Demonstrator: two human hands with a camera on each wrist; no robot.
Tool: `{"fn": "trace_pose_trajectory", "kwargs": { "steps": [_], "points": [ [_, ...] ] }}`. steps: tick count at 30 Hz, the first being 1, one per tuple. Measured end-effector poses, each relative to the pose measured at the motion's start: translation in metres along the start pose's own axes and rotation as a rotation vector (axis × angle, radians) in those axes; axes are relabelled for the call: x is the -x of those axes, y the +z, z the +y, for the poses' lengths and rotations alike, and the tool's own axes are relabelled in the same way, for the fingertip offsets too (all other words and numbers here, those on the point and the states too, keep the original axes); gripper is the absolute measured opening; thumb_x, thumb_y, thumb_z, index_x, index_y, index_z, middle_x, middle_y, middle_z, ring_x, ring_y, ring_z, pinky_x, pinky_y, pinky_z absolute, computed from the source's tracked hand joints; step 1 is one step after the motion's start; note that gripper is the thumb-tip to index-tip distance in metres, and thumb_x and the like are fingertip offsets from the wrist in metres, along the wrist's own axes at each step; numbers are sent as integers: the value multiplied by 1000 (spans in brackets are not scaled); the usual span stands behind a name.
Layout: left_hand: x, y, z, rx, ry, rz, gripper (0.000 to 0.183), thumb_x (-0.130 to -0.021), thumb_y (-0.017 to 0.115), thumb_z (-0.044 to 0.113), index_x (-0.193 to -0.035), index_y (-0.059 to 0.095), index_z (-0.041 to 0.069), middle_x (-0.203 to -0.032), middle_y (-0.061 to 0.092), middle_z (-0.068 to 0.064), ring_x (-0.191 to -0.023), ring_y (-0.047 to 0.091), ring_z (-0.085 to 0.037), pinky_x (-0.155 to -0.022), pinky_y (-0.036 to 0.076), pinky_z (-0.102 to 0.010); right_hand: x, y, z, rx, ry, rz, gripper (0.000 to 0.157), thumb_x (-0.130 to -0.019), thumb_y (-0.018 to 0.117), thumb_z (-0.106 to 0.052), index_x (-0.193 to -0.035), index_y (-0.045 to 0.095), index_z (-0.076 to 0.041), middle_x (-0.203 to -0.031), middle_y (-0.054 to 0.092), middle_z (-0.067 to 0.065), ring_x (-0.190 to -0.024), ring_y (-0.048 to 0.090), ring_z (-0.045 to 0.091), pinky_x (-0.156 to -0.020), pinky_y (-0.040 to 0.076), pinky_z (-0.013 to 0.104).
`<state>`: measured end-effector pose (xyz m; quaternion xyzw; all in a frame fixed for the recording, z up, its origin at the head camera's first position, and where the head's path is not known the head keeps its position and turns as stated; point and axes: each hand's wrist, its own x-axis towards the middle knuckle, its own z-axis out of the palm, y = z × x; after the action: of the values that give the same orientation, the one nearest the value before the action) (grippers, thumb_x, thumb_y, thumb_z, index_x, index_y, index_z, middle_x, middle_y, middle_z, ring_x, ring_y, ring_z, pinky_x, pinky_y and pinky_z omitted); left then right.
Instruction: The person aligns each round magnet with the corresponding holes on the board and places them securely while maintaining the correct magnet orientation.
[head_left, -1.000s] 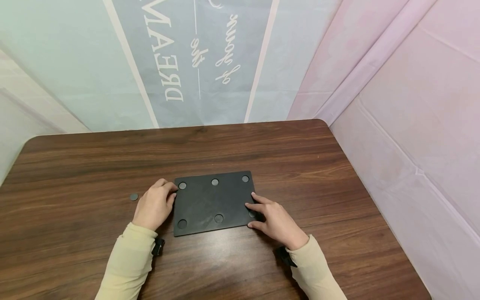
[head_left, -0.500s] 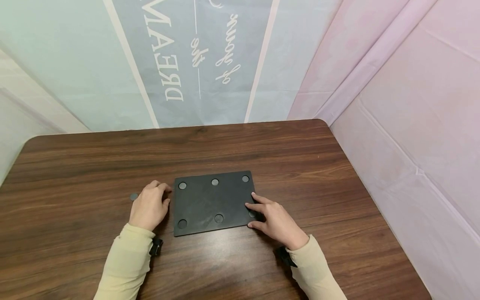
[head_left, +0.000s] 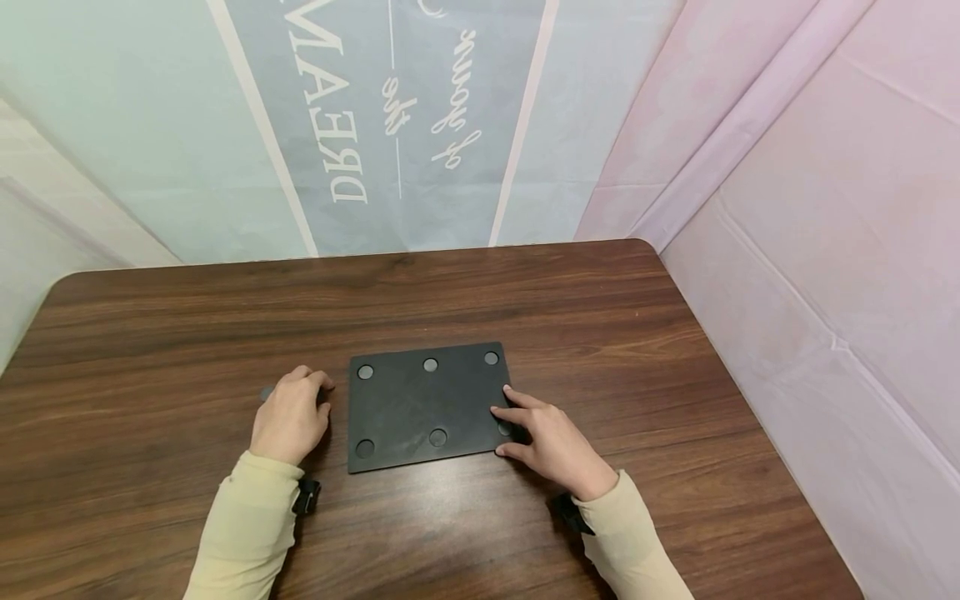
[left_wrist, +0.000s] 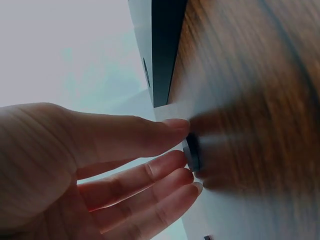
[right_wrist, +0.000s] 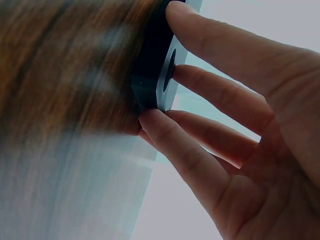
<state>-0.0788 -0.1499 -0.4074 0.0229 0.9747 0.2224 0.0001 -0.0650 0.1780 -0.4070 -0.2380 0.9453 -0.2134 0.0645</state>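
My left hand (head_left: 288, 419) is low over the wood to the left of a flat black rectangular plate (head_left: 408, 404). In the left wrist view its thumb and fingertips pinch a small dark disc (left_wrist: 191, 154) at the table surface. A second grey disc (head_left: 266, 392) shows partly behind that hand. Round recesses line the plate's two long sides; those along the far side look lighter. At the plate's near right corner rests my right hand (head_left: 557, 442), fingers fairly straight. Its thumb touches the front edge, one fingertip sits by a recess (right_wrist: 170, 70), and others touch the right edge.
The plate lies flat on a dark wooden table (head_left: 637, 375). Behind the table hangs a pale backdrop (head_left: 427, 167) with mirrored lettering. A pinkish cloth wall (head_left: 840, 250) stands along the right side. Both wrists carry black straps.
My left hand has drawn left and slightly nearer, away from the plate's left edge, and now partly covers the grey disc. My right hand and the plate stay put.
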Motion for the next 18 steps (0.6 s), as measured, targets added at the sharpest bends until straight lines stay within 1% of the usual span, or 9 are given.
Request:
{"fn": "trace_pose_trajectory", "kwargs": {
  "steps": [6, 13, 18],
  "points": [
    [1, 0, 0, 18, -13, -2, 17, -79, 65, -3, -95, 66, 0, -93, 61, -17, -81, 60, -37, -58, 51, -47, 1, 0, 0, 1, 3, -1, 51, -74, 77, -24, -121, 63, -9, -138, 48, 18, -120, 54, 31, -92, 49, 42],
    [2, 0, -1, 25, -3, 11, 13, -78, 65, -4, -91, 66, -1, -90, 62, -16, -81, 61, -36, -61, 51, -47, 0, 1, 1, 2, -9, 2, 51, -74, 77, -24, -121, 63, -9, -138, 47, 18, -120, 53, 31, -92, 49, 42],
    [2, 0, -1, 16, -7, 12, 12, -79, 65, -3, -90, 66, 0, -88, 62, -16, -75, 61, -34, -57, 51, -46, 0, 1, 1, -1, -5, 2, 52, -74, 77, -24, -121, 63, -9, -138, 47, 17, -120, 54, 31, -92, 49, 41]
  ]
}}
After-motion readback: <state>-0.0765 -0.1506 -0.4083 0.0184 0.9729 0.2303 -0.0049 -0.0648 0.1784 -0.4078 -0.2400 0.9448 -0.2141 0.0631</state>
